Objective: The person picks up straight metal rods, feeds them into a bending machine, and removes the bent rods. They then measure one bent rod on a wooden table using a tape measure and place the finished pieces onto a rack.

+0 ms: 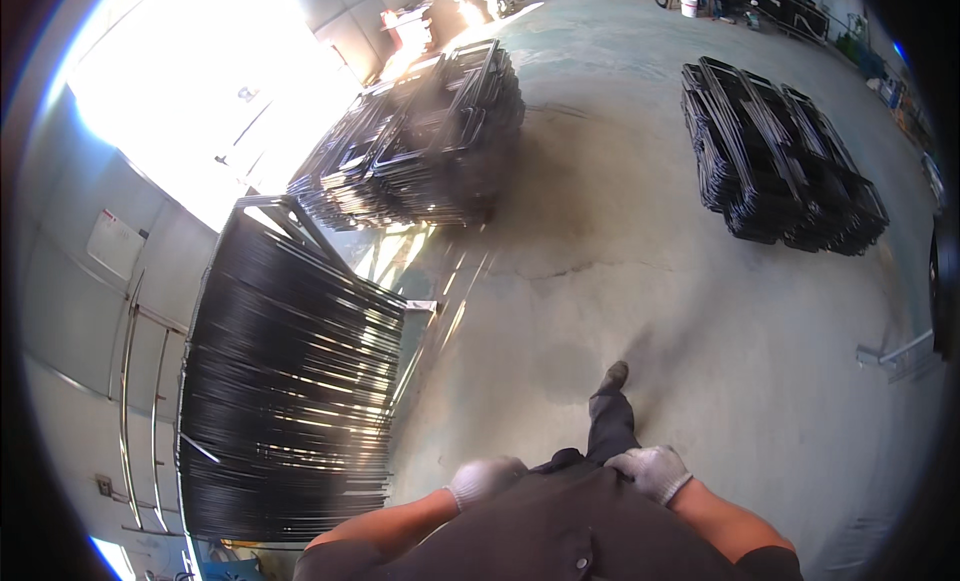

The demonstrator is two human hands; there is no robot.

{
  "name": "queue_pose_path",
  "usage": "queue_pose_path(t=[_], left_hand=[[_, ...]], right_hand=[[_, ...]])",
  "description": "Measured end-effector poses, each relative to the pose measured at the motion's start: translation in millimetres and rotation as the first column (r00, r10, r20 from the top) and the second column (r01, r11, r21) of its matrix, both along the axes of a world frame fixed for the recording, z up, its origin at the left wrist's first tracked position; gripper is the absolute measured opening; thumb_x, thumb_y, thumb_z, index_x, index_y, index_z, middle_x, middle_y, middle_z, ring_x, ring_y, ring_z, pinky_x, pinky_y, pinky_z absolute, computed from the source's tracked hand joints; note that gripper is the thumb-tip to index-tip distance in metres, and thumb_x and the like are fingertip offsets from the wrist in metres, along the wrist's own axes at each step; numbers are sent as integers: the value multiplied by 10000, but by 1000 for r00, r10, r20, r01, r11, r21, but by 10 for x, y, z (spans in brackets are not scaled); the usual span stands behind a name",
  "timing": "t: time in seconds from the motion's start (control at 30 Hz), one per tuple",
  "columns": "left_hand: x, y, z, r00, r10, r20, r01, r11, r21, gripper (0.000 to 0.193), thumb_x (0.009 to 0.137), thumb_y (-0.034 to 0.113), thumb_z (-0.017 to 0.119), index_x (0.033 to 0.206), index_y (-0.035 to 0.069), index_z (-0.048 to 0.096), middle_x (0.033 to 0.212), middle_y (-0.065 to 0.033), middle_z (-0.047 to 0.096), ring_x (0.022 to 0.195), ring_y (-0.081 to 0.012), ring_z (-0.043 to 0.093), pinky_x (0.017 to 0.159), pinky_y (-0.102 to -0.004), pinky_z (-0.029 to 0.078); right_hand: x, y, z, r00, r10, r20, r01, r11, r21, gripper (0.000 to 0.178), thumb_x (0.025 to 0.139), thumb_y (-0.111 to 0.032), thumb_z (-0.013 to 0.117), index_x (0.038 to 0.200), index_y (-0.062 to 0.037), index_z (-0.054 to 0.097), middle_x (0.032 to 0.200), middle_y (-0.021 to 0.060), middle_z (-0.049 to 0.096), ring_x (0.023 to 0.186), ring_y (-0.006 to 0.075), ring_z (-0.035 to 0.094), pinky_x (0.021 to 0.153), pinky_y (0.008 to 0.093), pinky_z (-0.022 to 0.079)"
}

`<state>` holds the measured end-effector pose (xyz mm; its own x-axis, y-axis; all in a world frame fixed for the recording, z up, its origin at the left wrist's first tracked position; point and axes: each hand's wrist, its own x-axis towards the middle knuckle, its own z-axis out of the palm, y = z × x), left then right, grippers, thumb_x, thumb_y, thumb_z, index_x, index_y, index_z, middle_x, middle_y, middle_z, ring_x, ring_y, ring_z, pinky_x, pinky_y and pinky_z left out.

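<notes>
Three stacks of black metal frames rest on the concrete floor (640,281): the nearest stack (290,391) just left of the person, its rods running left to right; a second stack (420,151) beyond; a third stack (780,161) far right. Two gloved hands, left hand (485,478) and right hand (652,471), rest against the dark shirt (560,531), holding nothing; whether the fingers curl cannot be told.

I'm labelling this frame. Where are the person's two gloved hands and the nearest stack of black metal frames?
left hand in a white glove (484,478), head view, on the back of the glove.
right hand in a white glove (652,471), head view, on the knuckles.
nearest stack of black metal frames (290,381), head view, on the stacked edges.
</notes>
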<state>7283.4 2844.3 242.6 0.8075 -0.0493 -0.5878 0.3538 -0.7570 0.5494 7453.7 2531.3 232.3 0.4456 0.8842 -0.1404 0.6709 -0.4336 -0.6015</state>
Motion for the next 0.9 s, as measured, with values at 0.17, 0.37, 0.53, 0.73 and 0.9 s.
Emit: queue_pose_path(t=[0.17, 0.37, 0.53, 0.73, 0.9], left_hand=[[1622, 345, 531, 981, 76, -178, -60, 994, 95, 351, 984, 371, 654, 1213, 130, 768, 1125, -170, 775, 1060, -391, 745, 899, -477, 581], [2851, 961, 435, 936, 136, -323, -112, 989, 94, 397, 1027, 416, 626, 1337, 180, 701, 1254, -134, 754, 1181, -352, 713, 981, -441, 557], [3422, 1443, 153, 905, 407, -123, -415, 908, -52, 452, 1002, 409, 639, 1352, 128, 692, 1209, -182, 761, 1165, -382, 720, 946, -466, 563], [4923, 2326, -95, 919, 394, 0, -392, 916, -80, 478, 1005, 453, 632, 1363, 140, 690, 1247, -179, 746, 1196, -393, 699, 979, -467, 549], [6176, 3061, -1, 973, 230, -34, -231, 972, -43, 507, 1019, 443, 609, 1409, 123, 657, 1352, -188, 702, 1265, -389, 662, 1028, -457, 529]], right_hand=[[1593, 626, -143, 998, 35, -61, -31, 996, 79, 241, 949, -318, 650, 1132, -212, 765, 965, 93, 773, 870, 341, 749, 772, 491, 601], [3220, 1259, 182, 968, 162, -192, -176, 982, -61, 271, 955, -265, 640, 1184, -205, 773, 1069, 98, 779, 963, 355, 749, 850, 479, 599], [4414, 1661, 156, 955, 165, -246, -190, 978, -82, 294, 948, -233, 643, 1213, -203, 767, 1116, 96, 775, 994, 357, 741, 892, 469, 592], [5993, 2506, 80, 965, 120, -234, -145, 985, -95, 297, 941, -254, 651, 1211, -208, 768, 1089, 107, 774, 998, 352, 738, 895, 464, 594], [7026, 2997, 258, 977, 72, -202, -88, 994, -69, 279, 943, -257, 659, 1196, -198, 762, 1042, 111, 772, 980, 345, 743, 876, 460, 598]])
